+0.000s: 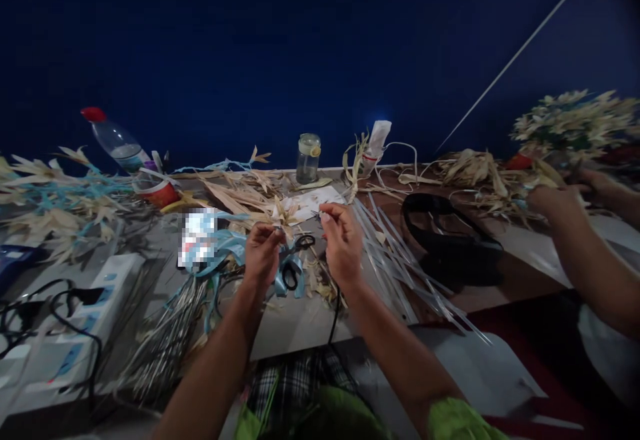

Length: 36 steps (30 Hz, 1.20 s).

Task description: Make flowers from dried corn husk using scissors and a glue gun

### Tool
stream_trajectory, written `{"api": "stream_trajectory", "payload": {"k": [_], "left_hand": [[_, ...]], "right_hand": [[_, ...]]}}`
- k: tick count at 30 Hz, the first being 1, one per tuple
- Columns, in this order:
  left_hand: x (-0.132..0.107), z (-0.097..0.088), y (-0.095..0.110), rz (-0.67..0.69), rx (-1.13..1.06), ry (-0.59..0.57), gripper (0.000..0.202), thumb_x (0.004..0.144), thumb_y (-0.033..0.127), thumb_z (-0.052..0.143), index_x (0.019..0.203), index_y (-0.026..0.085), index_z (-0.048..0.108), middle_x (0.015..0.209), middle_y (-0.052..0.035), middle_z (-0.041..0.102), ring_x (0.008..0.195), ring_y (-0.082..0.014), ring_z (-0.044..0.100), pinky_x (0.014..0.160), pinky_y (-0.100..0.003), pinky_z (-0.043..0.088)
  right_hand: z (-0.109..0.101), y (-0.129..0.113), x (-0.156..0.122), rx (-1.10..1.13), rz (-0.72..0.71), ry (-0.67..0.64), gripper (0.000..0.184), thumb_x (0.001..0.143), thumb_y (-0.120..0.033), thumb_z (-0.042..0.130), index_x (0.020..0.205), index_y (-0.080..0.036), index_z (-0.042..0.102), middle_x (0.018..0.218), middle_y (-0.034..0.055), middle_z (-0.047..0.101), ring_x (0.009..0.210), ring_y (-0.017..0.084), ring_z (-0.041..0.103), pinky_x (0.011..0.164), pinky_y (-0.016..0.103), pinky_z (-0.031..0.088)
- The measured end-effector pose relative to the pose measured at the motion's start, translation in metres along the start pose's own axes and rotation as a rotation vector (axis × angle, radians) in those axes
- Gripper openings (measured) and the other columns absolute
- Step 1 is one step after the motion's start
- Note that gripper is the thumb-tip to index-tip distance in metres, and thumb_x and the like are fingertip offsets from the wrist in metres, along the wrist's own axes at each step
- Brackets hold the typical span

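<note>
Head view, only one, clock centred on the hands: left hand [263, 253] has thumb and fingers pinched together, but whatever sits in the tips is too small to make out. Right hand [343, 243] pinches a thin dark bit [316, 214], tips turned in toward the left; fingertip grip likely because the part is so fine. Husk flower [285, 216] is at 11, just past the left fingertips; can't tell if gripped or lying there. Scissors [305, 242] lie between the wrists, handles nearest, probably for quick grabs. Black cord [335, 317] drops at 5 below the right hand; can't tell if held. Stock seems sorted by side for easy reach: wires [177, 337] at 8, ribbon [231, 245] at 9, loose husks [240, 195] at 10, rods [387, 253] at 3. Jar [307, 160] stands at 12 and bottle [117, 141] leans at 10, presumably kept back from the work. Power strip [107, 300] sits farther out at 8-9. Co-worker's hands [547, 197] are at 2-3, well apart.
</note>
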<state>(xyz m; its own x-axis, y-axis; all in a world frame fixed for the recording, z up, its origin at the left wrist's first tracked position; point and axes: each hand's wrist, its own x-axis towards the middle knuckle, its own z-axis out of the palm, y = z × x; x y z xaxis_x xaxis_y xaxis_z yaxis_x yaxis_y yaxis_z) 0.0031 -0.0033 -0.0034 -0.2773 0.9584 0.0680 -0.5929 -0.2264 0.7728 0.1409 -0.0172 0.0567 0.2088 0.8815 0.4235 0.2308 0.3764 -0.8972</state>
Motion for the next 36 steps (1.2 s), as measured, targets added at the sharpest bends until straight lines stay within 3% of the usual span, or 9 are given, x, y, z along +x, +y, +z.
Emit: {"api": "stream_trajectory", "payload": {"k": [5,8,11,14,18,24,31,36], "left_hand": [[0.002,-0.001,-0.003,-0.015,0.037,0.002,0.028,0.051,0.02,0.079,0.066,0.017,0.056,0.059,0.0048,0.059,0.056,-0.0066,0.055,0.06,-0.021,0.044],[0.001,0.002,-0.002,-0.029,0.077,-0.027,0.022,0.054,0.022,0.077,0.066,0.016,0.06,0.063,0.0027,0.061,0.061,-0.008,0.057,0.067,-0.023,0.046],[0.001,0.003,0.0,-0.077,0.098,-0.072,0.018,0.057,0.023,0.075,0.068,0.016,0.063,0.07,-0.0004,0.065,0.068,-0.0104,0.06,0.073,-0.025,0.047],[0.0,0.003,0.0,-0.102,0.082,-0.132,0.02,0.057,0.025,0.075,0.072,0.017,0.064,0.075,-0.002,0.066,0.072,-0.0128,0.062,0.076,-0.028,0.048],[-0.002,0.004,-0.001,-0.109,0.037,-0.122,0.029,0.053,0.029,0.079,0.075,0.018,0.064,0.073,-0.0008,0.065,0.067,-0.0128,0.061,0.073,-0.03,0.049],[-0.004,0.003,-0.001,-0.147,0.034,-0.142,0.033,0.049,0.03,0.082,0.069,0.018,0.059,0.068,0.0009,0.064,0.061,-0.0104,0.059,0.065,-0.026,0.048],[-0.002,-0.002,-0.005,-0.147,0.031,-0.143,0.03,0.055,0.029,0.079,0.075,0.017,0.061,0.073,-0.0004,0.065,0.062,-0.0099,0.059,0.063,-0.024,0.047],[-0.002,-0.003,-0.006,-0.15,0.028,-0.168,0.029,0.053,0.028,0.08,0.075,0.016,0.063,0.072,-0.0001,0.066,0.067,-0.0108,0.061,0.07,-0.025,0.048]], "right_hand": [[0.007,0.007,-0.004,0.169,0.139,-0.038,0.021,0.079,-0.033,0.052,0.093,-0.018,0.058,0.092,0.0059,0.058,0.082,0.014,0.054,0.076,0.028,0.046],[0.014,0.015,-0.01,0.28,0.269,-0.051,0.023,0.077,-0.031,0.051,0.096,-0.019,0.054,0.082,0.0026,0.055,0.069,0.011,0.052,0.067,0.026,0.047],[0.022,0.026,-0.016,0.327,0.338,-0.167,0.028,0.073,-0.028,0.053,0.099,-0.019,0.053,0.076,-0.0007,0.052,0.059,0.009,0.049,0.058,0.023,0.045],[0.029,0.034,-0.018,0.255,0.236,-0.293,0.03,0.069,-0.029,0.059,0.097,-0.02,0.057,0.083,0.001,0.054,0.063,0.01,0.051,0.058,0.022,0.045],[0.035,0.034,-0.015,0.117,0.095,-0.26,0.031,0.068,-0.033,0.062,0.096,-0.02,0.058,0.098,0.0063,0.051,0.074,0.013,0.053,0.062,0.024,0.047],[0.032,0.026,-0.004,0.003,0.016,-0.283,0.007,0.07,-0.023,0.062,0.076,-0.018,0.061,0.09,0.006,0.05,0.078,0.014,0.052,0.064,0.024,0.047],[0.032,0.027,-0.004,0.019,-0.048,-0.256,0.003,0.073,-0.021,0.056,0.075,-0.018,0.056,0.084,0.0042,0.053,0.079,0.014,0.052,0.07,0.024,0.046],[0.032,0.031,-0.006,-0.005,-0.141,-0.289,0.004,0.073,-0.021,0.057,0.075,-0.018,0.056,0.084,0.0051,0.057,0.081,0.015,0.054,0.075,0.027,0.046]]}}
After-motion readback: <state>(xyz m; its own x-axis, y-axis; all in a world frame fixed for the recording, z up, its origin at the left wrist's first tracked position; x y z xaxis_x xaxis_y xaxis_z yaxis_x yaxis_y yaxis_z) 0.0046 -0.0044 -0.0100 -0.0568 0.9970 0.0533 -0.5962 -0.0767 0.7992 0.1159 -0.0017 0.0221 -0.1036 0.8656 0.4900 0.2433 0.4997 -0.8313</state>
